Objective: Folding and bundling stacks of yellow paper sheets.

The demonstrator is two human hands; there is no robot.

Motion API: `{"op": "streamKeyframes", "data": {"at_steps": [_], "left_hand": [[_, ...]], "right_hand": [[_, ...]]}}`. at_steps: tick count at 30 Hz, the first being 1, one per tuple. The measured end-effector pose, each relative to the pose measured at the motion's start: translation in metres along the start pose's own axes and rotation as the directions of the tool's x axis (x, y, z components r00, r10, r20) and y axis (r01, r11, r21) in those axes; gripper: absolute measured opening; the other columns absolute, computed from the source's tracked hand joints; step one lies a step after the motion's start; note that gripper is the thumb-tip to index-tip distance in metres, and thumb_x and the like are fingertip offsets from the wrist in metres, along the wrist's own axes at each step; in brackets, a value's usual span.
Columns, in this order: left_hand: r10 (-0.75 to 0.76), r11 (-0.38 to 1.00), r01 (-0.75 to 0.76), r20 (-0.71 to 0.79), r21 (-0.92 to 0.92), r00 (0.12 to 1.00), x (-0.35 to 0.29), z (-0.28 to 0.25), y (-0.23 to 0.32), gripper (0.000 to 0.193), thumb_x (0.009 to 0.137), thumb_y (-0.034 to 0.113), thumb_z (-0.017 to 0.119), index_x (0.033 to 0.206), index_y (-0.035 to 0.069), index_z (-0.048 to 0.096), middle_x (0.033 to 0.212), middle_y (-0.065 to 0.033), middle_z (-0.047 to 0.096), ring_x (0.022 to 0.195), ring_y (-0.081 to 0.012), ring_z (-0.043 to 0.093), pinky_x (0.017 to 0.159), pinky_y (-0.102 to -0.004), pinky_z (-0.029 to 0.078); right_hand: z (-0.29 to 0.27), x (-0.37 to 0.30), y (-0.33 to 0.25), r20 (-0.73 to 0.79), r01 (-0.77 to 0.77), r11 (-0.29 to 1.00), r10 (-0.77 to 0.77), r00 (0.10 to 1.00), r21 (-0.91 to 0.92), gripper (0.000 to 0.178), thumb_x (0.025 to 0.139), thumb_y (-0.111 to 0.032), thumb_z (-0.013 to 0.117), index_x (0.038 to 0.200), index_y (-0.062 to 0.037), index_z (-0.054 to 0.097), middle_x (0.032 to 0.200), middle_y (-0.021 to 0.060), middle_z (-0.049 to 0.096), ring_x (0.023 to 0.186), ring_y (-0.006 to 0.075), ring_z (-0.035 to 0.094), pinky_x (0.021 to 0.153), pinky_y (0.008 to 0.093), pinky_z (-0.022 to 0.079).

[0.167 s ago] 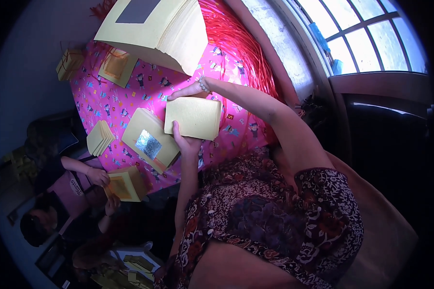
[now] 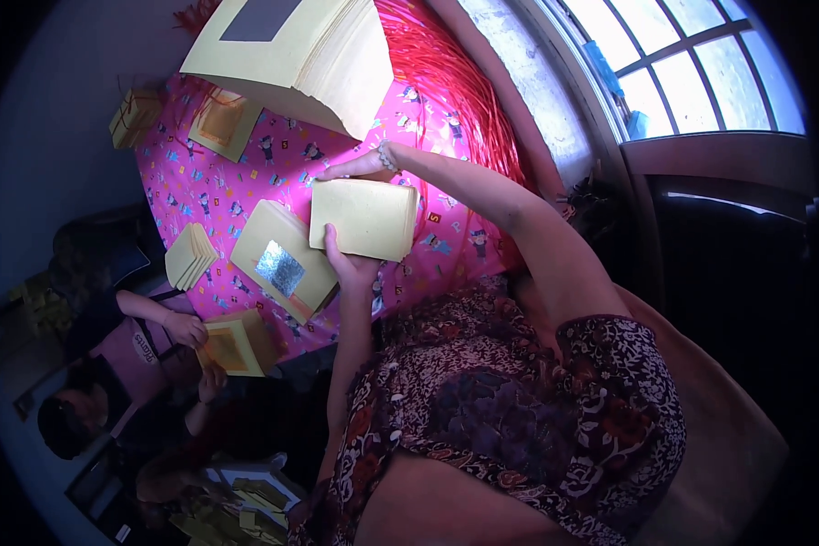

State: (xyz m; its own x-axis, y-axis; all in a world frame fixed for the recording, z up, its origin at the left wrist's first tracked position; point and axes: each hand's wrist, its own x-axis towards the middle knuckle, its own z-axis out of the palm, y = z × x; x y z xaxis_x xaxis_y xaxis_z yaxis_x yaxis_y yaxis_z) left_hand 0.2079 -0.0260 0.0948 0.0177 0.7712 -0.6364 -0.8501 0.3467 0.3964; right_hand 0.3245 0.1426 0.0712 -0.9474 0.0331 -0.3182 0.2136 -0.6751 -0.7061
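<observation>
A thick stack of pale yellow paper sheets [image 2: 366,218] is held above the pink patterned table cover. My left hand [image 2: 348,262] closes on its near left side, thumb on top and the other fingers under it. Along the far edge, my right hand [image 2: 359,166] lies with its visible fingers stretched out, touching the stack; part of that hand is hidden behind the paper. Just left of my left hand lies another yellow stack with a silver square [image 2: 280,268] on its top sheet.
A big yellow paper block [image 2: 337,91] stands at the far side, beside red strings [image 2: 446,82]. Tied yellow bundles [image 2: 135,118] and a fanned pile [image 2: 191,257] lie at the left. A co-worker's hands [image 2: 187,329] hold yellow paper [image 2: 255,341] at the lower left. A barred window [image 2: 692,68] is at right.
</observation>
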Motion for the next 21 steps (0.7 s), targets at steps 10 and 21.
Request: {"op": "streamKeyframes", "data": {"at_steps": [10, 21], "left_hand": [[0.678, 0.527, -0.37, -0.116, 0.765, 0.726, -0.039, 0.028, 0.047, 0.062, 0.096, 0.037, 0.041, 0.143, 0.001, 0.023, 0.146, -0.0149, 0.029, 0.134, -0.027, 0.03, 0.111, -0.0391, 0.021], [-0.383, 0.609, 0.313, -0.075, 0.729, 0.921, 0.093, 0.006, 0.119, 0.075, 0.092, 0.062, 0.03, 0.136, 0.001, 0.037, 0.134, -0.0168, 0.045, 0.124, -0.0262, 0.043, 0.105, -0.0385, 0.032]], "right_hand": [[-0.016, -0.075, 0.08, -0.894, 0.345, 0.936, -0.093, 0.439, 0.072, 0.07, 0.093, -0.054, 0.037, 0.133, 0.0029, 0.039, 0.133, 0.0199, 0.046, 0.123, 0.0282, 0.045, 0.103, 0.0411, 0.036], [0.085, -0.015, 0.165, -0.885, 0.774, 0.51, -0.052, 0.462, 0.374, 0.064, 0.094, -0.056, 0.024, 0.124, -0.0056, 0.05, 0.116, 0.0074, 0.059, 0.102, 0.0188, 0.056, 0.086, 0.0342, 0.042]]}}
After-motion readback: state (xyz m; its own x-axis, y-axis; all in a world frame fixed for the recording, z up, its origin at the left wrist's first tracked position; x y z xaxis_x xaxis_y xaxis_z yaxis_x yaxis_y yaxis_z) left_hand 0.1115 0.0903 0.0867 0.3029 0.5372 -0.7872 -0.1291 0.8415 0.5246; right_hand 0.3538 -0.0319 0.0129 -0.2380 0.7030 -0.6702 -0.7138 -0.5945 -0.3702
